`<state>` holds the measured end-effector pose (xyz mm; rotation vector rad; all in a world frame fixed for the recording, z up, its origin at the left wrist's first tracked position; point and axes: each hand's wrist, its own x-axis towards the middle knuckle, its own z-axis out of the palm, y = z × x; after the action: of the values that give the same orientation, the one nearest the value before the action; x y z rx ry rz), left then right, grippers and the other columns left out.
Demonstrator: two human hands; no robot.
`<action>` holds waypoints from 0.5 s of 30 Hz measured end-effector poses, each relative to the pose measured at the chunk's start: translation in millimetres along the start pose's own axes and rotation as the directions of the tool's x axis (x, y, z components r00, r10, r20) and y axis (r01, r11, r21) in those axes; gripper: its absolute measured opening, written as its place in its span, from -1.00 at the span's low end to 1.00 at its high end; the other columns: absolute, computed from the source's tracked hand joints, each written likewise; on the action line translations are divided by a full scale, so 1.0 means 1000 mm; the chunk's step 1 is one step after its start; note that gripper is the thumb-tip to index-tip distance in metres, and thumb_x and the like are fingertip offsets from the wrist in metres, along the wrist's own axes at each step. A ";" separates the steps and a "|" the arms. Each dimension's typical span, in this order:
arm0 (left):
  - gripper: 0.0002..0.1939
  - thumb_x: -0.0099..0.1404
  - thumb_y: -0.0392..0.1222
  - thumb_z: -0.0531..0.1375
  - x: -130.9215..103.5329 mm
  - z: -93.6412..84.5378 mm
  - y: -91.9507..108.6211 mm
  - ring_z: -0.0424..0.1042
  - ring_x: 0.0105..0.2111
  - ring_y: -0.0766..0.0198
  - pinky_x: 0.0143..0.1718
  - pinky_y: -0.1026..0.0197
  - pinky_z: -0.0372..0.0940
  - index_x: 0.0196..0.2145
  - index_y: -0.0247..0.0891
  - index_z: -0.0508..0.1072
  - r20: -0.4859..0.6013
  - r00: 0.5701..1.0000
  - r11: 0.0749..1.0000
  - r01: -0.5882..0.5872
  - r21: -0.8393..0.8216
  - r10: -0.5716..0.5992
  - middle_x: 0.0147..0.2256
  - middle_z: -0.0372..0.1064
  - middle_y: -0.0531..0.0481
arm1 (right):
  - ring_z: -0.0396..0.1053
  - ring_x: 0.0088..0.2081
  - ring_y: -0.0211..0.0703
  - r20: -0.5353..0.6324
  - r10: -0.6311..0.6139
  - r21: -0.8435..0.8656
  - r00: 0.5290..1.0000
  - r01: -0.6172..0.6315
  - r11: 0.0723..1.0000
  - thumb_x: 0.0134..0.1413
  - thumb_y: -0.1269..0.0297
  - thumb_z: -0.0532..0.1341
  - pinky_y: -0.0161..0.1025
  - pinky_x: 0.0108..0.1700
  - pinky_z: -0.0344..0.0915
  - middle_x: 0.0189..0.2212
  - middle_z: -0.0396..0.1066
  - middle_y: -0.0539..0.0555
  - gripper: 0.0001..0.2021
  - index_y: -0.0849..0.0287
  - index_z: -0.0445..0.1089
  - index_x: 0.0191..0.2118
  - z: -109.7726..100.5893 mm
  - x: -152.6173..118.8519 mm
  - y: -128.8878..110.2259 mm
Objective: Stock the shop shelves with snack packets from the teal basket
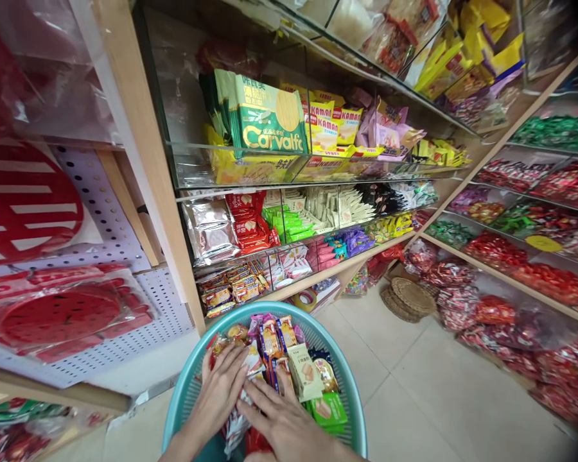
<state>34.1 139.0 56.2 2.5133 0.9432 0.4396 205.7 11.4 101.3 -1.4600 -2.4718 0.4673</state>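
Both my hands are inside a teal plastic basket filled with wrapped snacks. My left hand lies over packets at the left side, fingers stretched out. Beside it, my right hand rests on the packets in the middle with its fingers spread. Near the right fingertips lie orange-and-blue wrapped snacks and a cream-coloured packet. A green packet sits at the right of the basket, below a gold-and-clear packet. White-and-red wrappers show between my wrists. What lies under my palms is hidden.
Behind the basket rises a shelf unit with clear bins of snacks, including a green packet marked Carvalfo. Woven baskets stand on the tiled floor. Bagged red sweets lie along the right shelf. A wooden post stands left.
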 end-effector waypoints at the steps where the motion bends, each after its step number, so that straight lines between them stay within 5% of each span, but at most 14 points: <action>1: -0.55 0.42 -0.11 -0.08 -0.001 -0.001 -0.001 0.11 0.24 0.08 0.24 -0.32 -0.19 0.24 0.04 0.14 -0.009 1.000 1.000 -0.005 -0.001 0.005 0.19 0.26 -0.04 | -0.12 0.33 0.05 -0.001 -0.001 -0.005 1.000 0.001 1.000 0.23 -0.09 0.03 0.22 0.31 -0.32 0.35 -0.14 0.19 -0.27 0.05 -0.27 0.37 0.000 0.000 0.000; 7: -0.58 0.37 -0.08 -0.01 -0.018 -0.009 -0.021 0.12 0.23 0.03 0.23 -0.27 -0.11 0.17 -0.01 0.24 -0.235 0.969 0.998 0.069 -0.007 -0.068 0.20 0.23 -0.08 | -0.18 0.35 0.07 0.017 0.008 0.039 1.000 -0.009 0.999 0.20 -0.16 0.01 0.23 0.31 -0.29 0.36 -0.22 0.18 -0.25 0.03 -0.27 0.37 -0.016 0.001 -0.005; 11: -0.52 0.31 0.03 0.02 -0.036 -0.015 -0.044 0.11 0.23 -0.05 0.21 -0.24 -0.02 0.13 -0.14 0.25 -0.423 0.859 0.957 0.248 -0.147 -0.288 0.19 0.19 -0.20 | -0.25 0.36 0.05 -0.054 0.205 0.098 0.977 -0.199 0.975 0.25 -0.09 -0.01 0.26 0.30 -0.41 0.37 -0.28 0.11 -0.29 -0.03 -0.34 0.37 -0.032 -0.008 0.004; 13: -0.38 0.25 0.11 0.06 -0.046 -0.016 -0.052 0.09 0.23 -0.08 0.22 -0.19 0.03 0.18 -0.24 0.18 -0.371 0.800 0.869 0.352 -0.348 -0.472 0.22 0.14 -0.27 | -0.25 0.36 0.05 -0.190 0.396 0.134 0.898 -0.376 0.917 0.30 -0.02 -0.04 0.28 0.30 -0.46 0.37 -0.24 0.08 -0.38 -0.07 -0.28 0.37 -0.034 -0.021 0.022; 15: -0.25 0.17 0.13 0.14 -0.055 -0.016 -0.055 0.13 0.22 -0.10 0.19 -0.14 0.11 0.21 -0.29 0.12 -0.184 0.726 0.664 0.455 -0.593 -0.663 0.23 0.13 -0.28 | -0.24 0.36 0.03 -0.356 0.594 0.251 0.722 -0.538 0.805 0.31 0.01 -0.06 0.27 0.30 -0.44 0.36 -0.16 0.07 -0.44 -0.05 -0.16 0.35 -0.030 -0.040 0.047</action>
<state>-41.8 143.3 35.3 1.5432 1.4747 0.8624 273.3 1.7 109.6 -2.0090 -1.5984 0.3546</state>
